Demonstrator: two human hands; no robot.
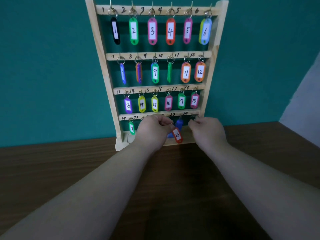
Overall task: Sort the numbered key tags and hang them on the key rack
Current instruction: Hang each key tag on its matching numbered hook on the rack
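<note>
While the left hand (154, 129) pinches the metal ring of the red tag 23 (177, 135) between its curled fingers (164, 122), the tag dangles tilted in front of the bottom row of the wooden key rack (106, 78), just below the hooks marked 23 and 24. A blue tag (180, 123) hangs directly behind it. The right hand (207, 132) sits beside the row's last hook, its fingers (194, 124) curled; whether they grip anything cannot be told. Green tag 19 (131, 128) hangs at the row's left end. The rack stands on a dark desk (69, 161).
</note>
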